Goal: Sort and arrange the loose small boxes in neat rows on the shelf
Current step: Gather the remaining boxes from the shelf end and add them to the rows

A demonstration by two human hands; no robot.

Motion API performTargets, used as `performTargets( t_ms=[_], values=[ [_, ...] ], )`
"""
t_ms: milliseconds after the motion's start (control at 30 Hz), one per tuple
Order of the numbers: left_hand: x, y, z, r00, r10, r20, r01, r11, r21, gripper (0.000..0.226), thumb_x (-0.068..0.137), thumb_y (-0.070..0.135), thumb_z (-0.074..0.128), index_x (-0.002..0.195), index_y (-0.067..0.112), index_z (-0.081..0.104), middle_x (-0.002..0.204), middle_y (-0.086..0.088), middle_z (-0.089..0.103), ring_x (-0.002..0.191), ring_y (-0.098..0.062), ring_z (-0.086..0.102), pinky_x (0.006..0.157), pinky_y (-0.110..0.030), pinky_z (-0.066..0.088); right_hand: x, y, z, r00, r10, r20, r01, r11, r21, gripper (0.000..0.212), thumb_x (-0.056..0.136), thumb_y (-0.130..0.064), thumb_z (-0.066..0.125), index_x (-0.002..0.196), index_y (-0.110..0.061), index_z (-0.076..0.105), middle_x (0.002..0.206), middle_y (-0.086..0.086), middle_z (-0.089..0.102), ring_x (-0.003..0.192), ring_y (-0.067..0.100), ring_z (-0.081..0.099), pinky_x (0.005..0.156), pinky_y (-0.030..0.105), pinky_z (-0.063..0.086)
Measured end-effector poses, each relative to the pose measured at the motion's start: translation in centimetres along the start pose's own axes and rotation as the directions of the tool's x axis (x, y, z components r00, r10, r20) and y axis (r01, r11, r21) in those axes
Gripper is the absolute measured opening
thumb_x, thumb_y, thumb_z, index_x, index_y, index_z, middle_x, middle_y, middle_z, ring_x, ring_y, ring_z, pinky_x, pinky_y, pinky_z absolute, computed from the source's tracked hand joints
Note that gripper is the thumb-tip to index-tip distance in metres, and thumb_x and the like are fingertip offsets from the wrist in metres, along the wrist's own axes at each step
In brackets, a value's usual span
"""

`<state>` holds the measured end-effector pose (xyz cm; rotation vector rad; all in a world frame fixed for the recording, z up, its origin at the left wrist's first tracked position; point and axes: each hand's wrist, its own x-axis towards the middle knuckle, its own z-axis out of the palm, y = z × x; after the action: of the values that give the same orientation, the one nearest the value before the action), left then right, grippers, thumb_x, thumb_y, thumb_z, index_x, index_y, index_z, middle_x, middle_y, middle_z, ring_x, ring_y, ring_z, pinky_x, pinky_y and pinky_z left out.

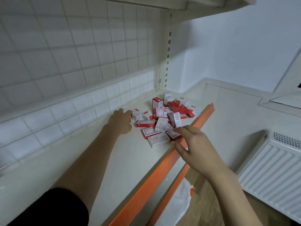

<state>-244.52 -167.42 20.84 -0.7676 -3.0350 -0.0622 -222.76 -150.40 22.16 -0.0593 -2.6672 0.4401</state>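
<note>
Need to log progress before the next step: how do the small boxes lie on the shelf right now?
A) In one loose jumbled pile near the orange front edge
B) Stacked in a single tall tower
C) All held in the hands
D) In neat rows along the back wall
A: the small boxes lie tumbled at mixed angles on the shelf by its orange front edge, with the left hand and right hand reaching at the pile.

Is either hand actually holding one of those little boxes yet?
Not clearly. The right hand touches a red box with straight fingers; the left hand hides its fingers.
</note>
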Motion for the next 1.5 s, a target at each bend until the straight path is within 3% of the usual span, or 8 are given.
performTargets(
  t_ms=[167, 400, 733, 833, 933, 1067, 1333, 1500],
  values=[
    [1.8, -0.3, 0.8, 0.993, -0.114, -0.022, 0.113, 0.993, -0.040, 0.044, 0.093, 0.031, 0.045, 0.133, 0.013, 0.038, 0.117, -0.012, 0.054, 0.105, -0.028, 0.054, 0.087, -0.039, 0.049, 2.1, 1.5, 0.2, 0.996, -0.075, 0.054, 0.075, 0.997, 0.008, 0.038, 0.086, -0.022, 0.060, 0.123, -0.014, 0.057, 0.111, 0.003, 0.060, 0.102, 0.025, 0.055, 0.088, 0.034, 0.045],
    [0.9, -0.1, 0.8, 0.982, -0.170, -0.086, 0.168, 0.985, -0.028, 0.038, 0.095, 0.036, 0.040, 0.118, 0.006, 0.049, 0.118, -0.013, 0.054, 0.109, -0.028, 0.051, 0.090, -0.037, 0.043, 7.2, 1.5, 1.6, 0.959, -0.245, 0.140, 0.239, 0.969, 0.060, 0.040, 0.089, -0.024, 0.057, 0.127, -0.014, 0.054, 0.117, 0.005, 0.058, 0.109, 0.025, 0.052, 0.094, 0.035, 0.042],
    [-7.7, 1.0, -5.1, 0.897, -0.189, -0.400, 0.128, 0.976, -0.174, 0.028, 0.088, 0.033, 0.055, 0.101, 0.008, 0.053, 0.098, -0.010, 0.054, 0.094, -0.029, 0.050, 0.079, -0.036, 0.043, 18.5, -1.5, 6.9, 0.888, -0.270, 0.372, 0.300, 0.954, -0.023, 0.049, 0.089, -0.040, 0.050, 0.130, -0.014, 0.048, 0.127, 0.006, 0.052, 0.116, 0.024, 0.049, 0.098, 0.040, 0.041],
    [-10.4, 1.3, -6.0, 0.862, -0.225, -0.455, 0.140, 0.967, -0.213, 0.037, 0.088, 0.032, 0.057, 0.115, 0.008, 0.053, 0.106, -0.010, 0.055, 0.099, -0.029, 0.048, 0.085, -0.039, 0.042, 20.9, -1.9, 8.8, 0.880, -0.203, 0.430, 0.273, 0.956, -0.108, 0.059, 0.082, -0.054, 0.053, 0.119, -0.008, 0.055, 0.114, 0.010, 0.060, 0.105, 0.026, 0.056, 0.091, 0.041, 0.047],
    [-12.5, 1.5, -5.9, 0.829, -0.247, -0.502, 0.135, 0.959, -0.249, 0.041, 0.086, 0.028, 0.062, 0.119, 0.007, 0.054, 0.108, -0.011, 0.057, 0.100, -0.030, 0.049, 0.086, -0.039, 0.042, 22.1, -1.7, 9.9, 0.848, -0.141, 0.511, 0.281, 0.937, -0.207, 0.065, 0.076, -0.071, 0.048, 0.083, -0.007, 0.061, 0.078, 0.005, 0.062, 0.075, 0.021, 0.059, 0.080, 0.037, 0.051],
    [-14.2, 1.6, -4.9, 0.810, -0.283, -0.513, 0.163, 0.950, -0.267, 0.047, 0.084, 0.025, 0.065, 0.125, 0.007, 0.052, 0.111, -0.011, 0.056, 0.100, -0.030, 0.049, 0.088, -0.036, 0.040, 22.3, -1.8, 10.7, 0.821, -0.051, 0.569, 0.249, 0.928, -0.276, 0.070, 0.073, -0.081, 0.042, 0.069, -0.011, 0.049, 0.074, 0.003, 0.058, 0.078, 0.023, 0.060, 0.082, 0.035, 0.049],
    [-15.1, 2.5, -4.1, 0.801, -0.341, -0.492, 0.209, 0.930, -0.303, 0.047, 0.081, 0.024, 0.068, 0.123, 0.009, 0.053, 0.114, -0.008, 0.056, 0.102, -0.028, 0.049, 0.089, -0.034, 0.040, 21.1, -2.2, 11.7, 0.906, -0.070, 0.418, 0.203, 0.938, -0.282, 0.058, 0.088, -0.057, 0.041, 0.104, -0.004, 0.058, 0.091, 0.009, 0.059, 0.086, 0.024, 0.053, 0.078, 0.033, 0.044],
    [-15.0, 3.1, -4.0, 0.786, -0.362, -0.502, 0.212, 0.920, -0.330, 0.041, 0.078, 0.023, 0.069, 0.115, 0.013, 0.053, 0.110, -0.004, 0.056, 0.095, -0.026, 0.054, 0.081, -0.036, 0.044, 20.0, -3.9, 8.5, 0.947, -0.246, 0.206, 0.255, 0.967, -0.021, 0.052, 0.082, -0.049, 0.057, 0.107, -0.004, 0.057, 0.097, 0.010, 0.060, 0.086, 0.023, 0.052, 0.074, 0.030, 0.042]
  ],
)
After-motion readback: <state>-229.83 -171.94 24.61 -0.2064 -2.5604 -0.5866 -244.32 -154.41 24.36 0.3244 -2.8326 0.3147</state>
